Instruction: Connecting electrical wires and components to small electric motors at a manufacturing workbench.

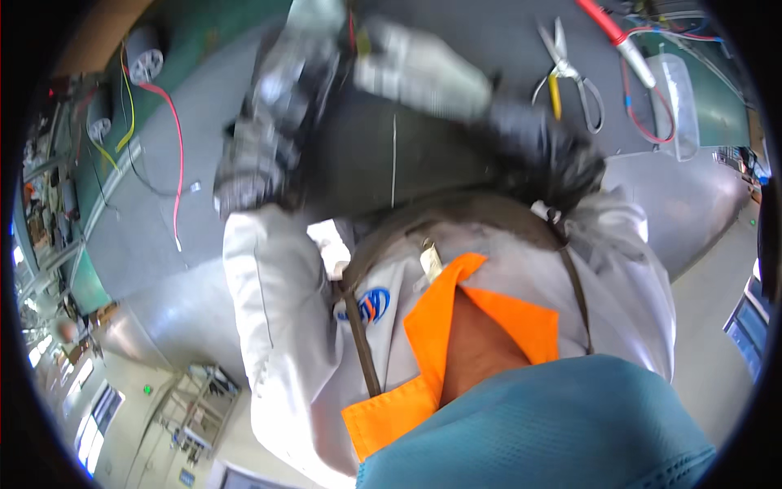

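Observation:
My left hand [318, 15], in a pale glove, is at the top edge of the head view and partly cut off. To its right is my right hand [419, 69], in a white glove and smeared by motion. Whether the fingers of either hand are closed cannot be made out. Between the hands show a thin red strand [352, 33] and a small yellow piece [363, 42], both too blurred to name. Dark shiny sleeve covers wrap both forearms. Right of my right hand, scissors [562, 61] lie with their blades apart, beside a yellow-handled tool [555, 96].
A dark grey mat [350, 155] covers the bench. At the left stand two cylindrical motors [145, 61] [99, 114] with red, yellow and black wires [175, 138]. A red-and-white pen-like tool [623, 41] with a red cable lies at the far right, by a clear plastic tray [680, 106].

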The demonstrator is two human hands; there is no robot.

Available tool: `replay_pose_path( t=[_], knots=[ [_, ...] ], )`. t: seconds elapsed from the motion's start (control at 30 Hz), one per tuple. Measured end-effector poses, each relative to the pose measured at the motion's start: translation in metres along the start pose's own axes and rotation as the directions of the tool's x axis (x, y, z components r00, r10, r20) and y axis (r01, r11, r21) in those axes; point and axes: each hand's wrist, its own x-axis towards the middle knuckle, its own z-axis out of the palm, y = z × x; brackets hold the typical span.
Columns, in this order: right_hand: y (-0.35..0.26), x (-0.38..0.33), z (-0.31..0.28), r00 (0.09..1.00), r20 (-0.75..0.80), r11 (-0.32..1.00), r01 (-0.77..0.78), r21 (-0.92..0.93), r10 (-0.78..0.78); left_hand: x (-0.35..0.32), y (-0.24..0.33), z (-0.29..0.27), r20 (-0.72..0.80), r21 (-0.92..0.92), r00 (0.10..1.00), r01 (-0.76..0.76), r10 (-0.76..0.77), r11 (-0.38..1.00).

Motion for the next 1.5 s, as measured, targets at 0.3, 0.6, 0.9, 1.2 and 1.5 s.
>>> replay_pose_path(
  t=[0.3, 0.6, 0.9, 1.2, 1.5],
  knots=[
    [-0.016, -0.149, -0.237, 0.710, -0.702, 0.939, -0.277, -0.205, 0.056, -0.234, -0.008, -0.096, 0.046, 0.053, 0.996, -0.082, 0.079, 0.995],
    [-0.048, -0.092, -0.234, 0.856, -0.229, 0.831, -0.510, -0.223, 0.464, -0.266, -0.029, -0.079, 0.303, 0.483, 0.809, 0.325, -0.503, 0.813],
    [-0.037, -0.105, -0.066, 0.995, 0.097, 0.996, 0.046, -0.081, -0.038, -0.196, -0.038, 0.022, 0.184, -0.257, 0.981, -0.016, 0.065, 0.966],
    [-0.044, -0.117, -0.037, 0.888, -0.444, 0.991, 0.085, -0.098, -0.120, -0.186, -0.042, 0.053, 0.092, -0.337, 0.994, -0.021, 0.055, 0.941],
    [-0.053, -0.108, -0.037, 0.879, -0.338, 0.879, 0.165, -0.448, -0.337, -0.185, -0.039, 0.062, 0.123, -0.360, 0.991, -0.006, 0.053, 0.933]
  ],
)
